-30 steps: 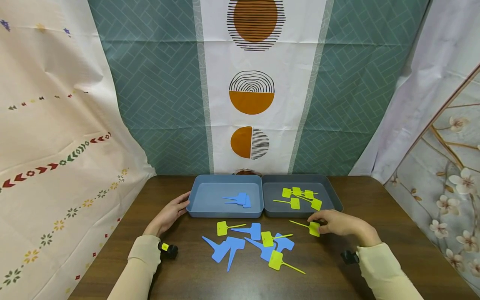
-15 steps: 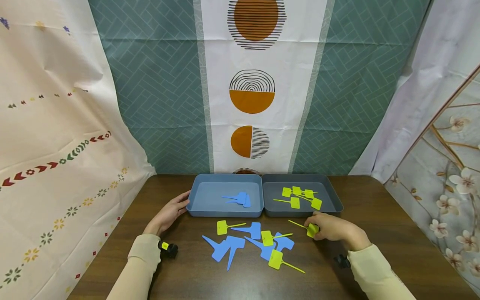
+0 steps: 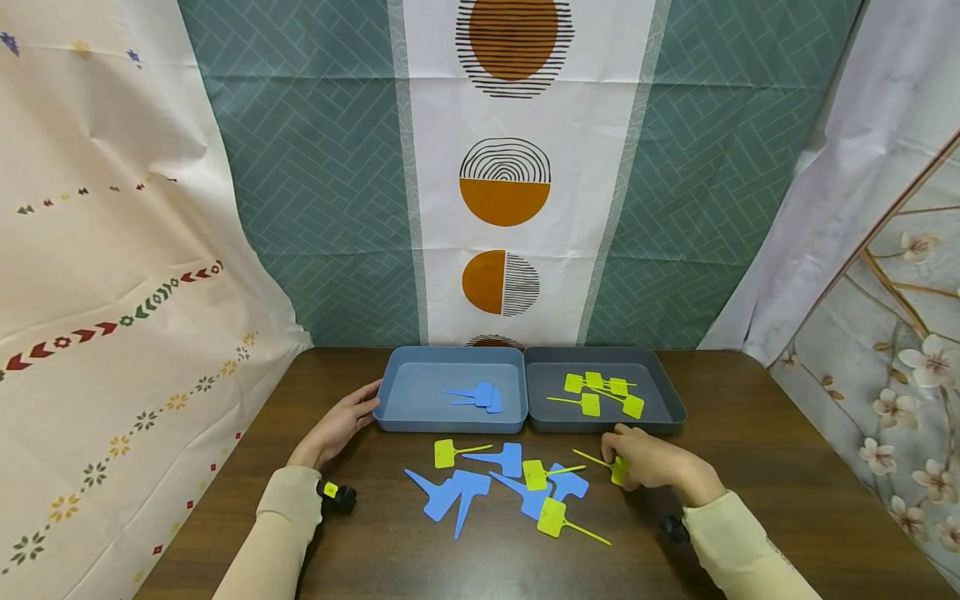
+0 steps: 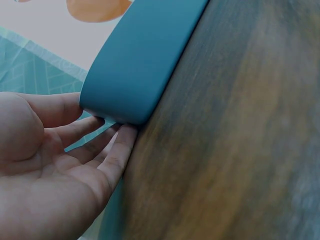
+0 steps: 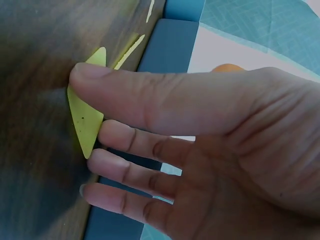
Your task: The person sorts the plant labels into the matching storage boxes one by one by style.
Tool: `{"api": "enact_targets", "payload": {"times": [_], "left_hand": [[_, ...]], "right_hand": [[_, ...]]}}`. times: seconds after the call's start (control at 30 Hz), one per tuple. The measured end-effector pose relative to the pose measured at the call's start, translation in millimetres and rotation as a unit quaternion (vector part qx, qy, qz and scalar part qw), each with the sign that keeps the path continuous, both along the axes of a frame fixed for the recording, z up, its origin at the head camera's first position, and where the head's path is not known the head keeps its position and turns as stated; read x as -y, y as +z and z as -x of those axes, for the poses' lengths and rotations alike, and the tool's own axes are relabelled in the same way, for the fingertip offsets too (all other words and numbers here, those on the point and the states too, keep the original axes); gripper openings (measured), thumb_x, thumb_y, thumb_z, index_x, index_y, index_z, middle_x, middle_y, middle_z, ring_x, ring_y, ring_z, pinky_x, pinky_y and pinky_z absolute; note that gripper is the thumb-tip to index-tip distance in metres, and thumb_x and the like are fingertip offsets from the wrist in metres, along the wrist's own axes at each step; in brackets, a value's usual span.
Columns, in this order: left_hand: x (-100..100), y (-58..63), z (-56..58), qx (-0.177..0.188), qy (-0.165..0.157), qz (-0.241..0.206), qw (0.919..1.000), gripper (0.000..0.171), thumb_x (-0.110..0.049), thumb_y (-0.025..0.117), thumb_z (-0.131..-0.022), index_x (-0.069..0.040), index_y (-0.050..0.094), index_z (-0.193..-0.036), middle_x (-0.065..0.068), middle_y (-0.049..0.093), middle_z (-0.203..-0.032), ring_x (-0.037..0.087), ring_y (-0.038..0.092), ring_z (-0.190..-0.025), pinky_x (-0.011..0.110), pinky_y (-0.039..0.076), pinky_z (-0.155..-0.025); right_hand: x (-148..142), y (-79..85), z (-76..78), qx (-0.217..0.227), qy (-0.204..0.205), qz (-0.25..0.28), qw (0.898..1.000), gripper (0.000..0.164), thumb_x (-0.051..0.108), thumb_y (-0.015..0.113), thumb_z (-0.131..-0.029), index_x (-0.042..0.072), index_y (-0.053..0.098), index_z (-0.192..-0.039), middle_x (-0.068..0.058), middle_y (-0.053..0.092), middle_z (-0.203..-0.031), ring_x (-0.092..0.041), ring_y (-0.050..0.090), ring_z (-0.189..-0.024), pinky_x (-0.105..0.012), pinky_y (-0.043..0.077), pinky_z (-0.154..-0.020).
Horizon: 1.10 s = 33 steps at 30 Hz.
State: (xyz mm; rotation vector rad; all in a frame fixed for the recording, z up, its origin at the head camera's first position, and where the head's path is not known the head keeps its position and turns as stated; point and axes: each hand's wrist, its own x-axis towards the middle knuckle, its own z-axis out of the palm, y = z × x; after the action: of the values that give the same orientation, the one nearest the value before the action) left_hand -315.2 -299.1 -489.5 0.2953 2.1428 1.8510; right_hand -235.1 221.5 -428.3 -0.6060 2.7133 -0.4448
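Yellow tag, lower right, is pinched by right hand, its specks illegible; three yellow tags, five blue tags lower centre; grey tray holds five yellow. Left hand touches blue tray, fingers loose.

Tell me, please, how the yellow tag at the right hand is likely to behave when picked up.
The yellow tag is probably light, since it looks thin and flat. It seems fairly stiff, as its slim stem runs straight, though that narrow part may flex. Its flat shape makes rolling unlikely, but its smooth face could be slippery.
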Motion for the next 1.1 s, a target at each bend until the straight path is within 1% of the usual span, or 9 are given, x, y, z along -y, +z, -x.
{"api": "enact_targets", "payload": {"times": [0.2, 0.4, 0.5, 0.67, 0.8, 0.93, 1.1], "left_hand": [[0, 0.0, 0.5, 0.0, -0.002, -0.005, 1.0, 0.057, -0.012, 0.032, -0.115, -0.001, 0.011, -0.167, 0.023, 0.011, -0.171, 0.04, 0.016, -0.157, 0.056, 0.016, -0.127], [1, 0.7, 0.5, -0.005, -0.008, -0.004, 0.9999, 0.057, -0.012, 0.031, -0.115, -0.001, 0.009, -0.167, 0.024, 0.009, -0.171, 0.041, 0.014, -0.157, 0.057, 0.015, -0.127], [1, 0.8, 0.3, -0.005, -0.009, -0.003, 0.9999, 0.057, -0.012, 0.031, -0.115, -0.001, 0.009, -0.167, 0.024, 0.009, -0.172, 0.041, 0.014, -0.157, 0.057, 0.015, -0.127], [1, 1.0, -0.6, -0.004, -0.007, -0.002, 1.0, 0.056, -0.012, 0.03, -0.116, -0.002, 0.01, -0.167, 0.023, 0.01, -0.172, 0.041, 0.015, -0.157, 0.057, 0.015, -0.127], [1, 0.6, -0.2, -0.003, -0.005, -0.001, 1.0, 0.057, -0.013, 0.031, -0.115, -0.002, 0.01, -0.167, 0.023, 0.01, -0.172, 0.041, 0.015, -0.157, 0.058, 0.015, -0.127], [2, -0.5, 0.8, -0.003, -0.004, -0.001, 1.0, 0.057, -0.013, 0.032, -0.115, -0.002, 0.01, -0.167, 0.023, 0.01, -0.172, 0.04, 0.015, -0.157, 0.057, 0.015, -0.127], [3, -1.5, 0.9, -0.003, -0.003, -0.003, 1.0, 0.058, -0.014, 0.033, -0.115, -0.001, 0.01, -0.167, 0.023, 0.01, -0.172, 0.039, 0.014, -0.158, 0.056, 0.015, -0.127]], "right_hand": [[1, -1.8, 0.4, 0.002, -0.011, 0.003, 1.0, 0.041, -0.01, 0.085, -0.078, 0.017, 0.06, -0.096, -0.002, 0.048, -0.097, -0.022, 0.048, -0.09, -0.036, 0.049, -0.073], [-1, -2.1, 0.6, 0.018, -0.011, 0.029, 0.999, 0.041, -0.013, 0.084, -0.078, 0.015, 0.06, -0.096, -0.004, 0.046, -0.098, -0.021, 0.053, -0.084, -0.032, 0.049, -0.069], [-2, -3.1, 1.4, 0.023, -0.007, 0.037, 0.999, 0.041, -0.013, 0.083, -0.078, 0.015, 0.06, -0.096, -0.004, 0.046, -0.098, -0.021, 0.052, -0.085, -0.032, 0.048, -0.068], [-3, -4.8, 4.3, 0.002, 0.004, 0.032, 0.999, 0.038, -0.018, 0.076, -0.081, 0.014, 0.062, -0.096, 0.0, 0.053, -0.096, -0.022, 0.051, -0.09, -0.038, 0.049, -0.078], [-6, -4.4, 7.4, -0.021, 0.014, 0.037, 0.999, 0.036, -0.019, 0.07, -0.083, 0.014, 0.065, -0.096, 0.002, 0.058, -0.093, -0.024, 0.052, -0.09, -0.043, 0.049, -0.08], [-7, -3.1, 9.8, -0.034, 0.026, 0.051, 0.998, 0.034, -0.017, 0.069, -0.084, 0.014, 0.067, -0.096, 0.004, 0.058, -0.091, -0.021, 0.051, -0.087, -0.04, 0.047, -0.077], [-7, -1.8, 11.2, -0.038, 0.045, 0.072, 0.996, 0.031, -0.015, 0.061, -0.088, 0.012, 0.07, -0.099, 0.006, 0.058, -0.087, -0.016, 0.05, -0.081, -0.033, 0.044, -0.072]]}}
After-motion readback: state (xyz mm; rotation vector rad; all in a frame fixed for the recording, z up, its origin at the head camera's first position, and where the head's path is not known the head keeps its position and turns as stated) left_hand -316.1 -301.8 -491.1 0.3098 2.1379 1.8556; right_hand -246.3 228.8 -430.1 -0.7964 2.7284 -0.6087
